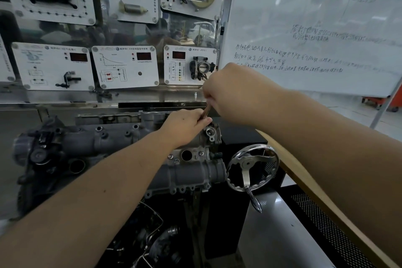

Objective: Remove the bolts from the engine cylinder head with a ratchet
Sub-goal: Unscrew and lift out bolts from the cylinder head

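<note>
Overhead, left hand (187,125) and right hand (228,91) together clamp a thin, stiff ratchet (205,113) at the far end of the heavy cylinder head (121,137); grip the shaft low, likely slippery

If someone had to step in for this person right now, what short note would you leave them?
Left hand: grips the lower end of a thin brownish shaft, at the far right end of the engine cylinder head.
Right hand: grips the shaft's upper end, above the left hand.
Tool tip and bolt: hidden by the hands.
Done: cannot tell; no loose bolts in view.
Left: several bolts still sit in the head.
</note>
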Demonstrator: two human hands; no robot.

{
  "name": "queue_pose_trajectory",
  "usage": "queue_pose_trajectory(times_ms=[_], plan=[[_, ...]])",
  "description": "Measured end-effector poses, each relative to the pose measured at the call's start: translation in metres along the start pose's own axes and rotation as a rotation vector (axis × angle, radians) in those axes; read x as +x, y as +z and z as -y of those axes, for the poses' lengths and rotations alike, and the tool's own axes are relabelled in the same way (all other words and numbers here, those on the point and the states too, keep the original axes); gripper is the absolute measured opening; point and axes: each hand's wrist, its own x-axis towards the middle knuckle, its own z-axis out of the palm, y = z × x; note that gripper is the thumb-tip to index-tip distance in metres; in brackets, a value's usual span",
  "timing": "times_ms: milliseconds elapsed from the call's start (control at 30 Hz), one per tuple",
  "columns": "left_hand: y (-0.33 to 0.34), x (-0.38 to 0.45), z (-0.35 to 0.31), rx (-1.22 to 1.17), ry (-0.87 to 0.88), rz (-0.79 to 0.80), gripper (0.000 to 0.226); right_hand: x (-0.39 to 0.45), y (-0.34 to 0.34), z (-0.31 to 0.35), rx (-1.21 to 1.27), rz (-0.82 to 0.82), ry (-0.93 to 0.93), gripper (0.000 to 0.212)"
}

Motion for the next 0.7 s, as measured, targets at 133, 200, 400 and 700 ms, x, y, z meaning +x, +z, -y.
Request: queue_pose_trajectory(times_ms=[133,200,400,700], plan=[[-0.001,0.000,0.000,-0.018,0.009,-0.011,0.034,-0.003,-0.002,-0.003,-0.029,0.070,-0.091,0.026],[-0.001,0.000,-0.001,-0.024,-0.009,0.005,0.030,-0.002,0.003,-0.002,0.024,0.052,-0.094,0.031],[0.000,0.000,-0.005,0.009,-0.034,-0.007,0.038,-0.006,0.006,-0.006,0.100,-0.078,0.125,0.030],[-0.002,-0.004,-0.003,-0.053,-0.007,-0.033,0.036,-0.006,-0.007,0.005,0.082,0.023,-0.075,0.028]])
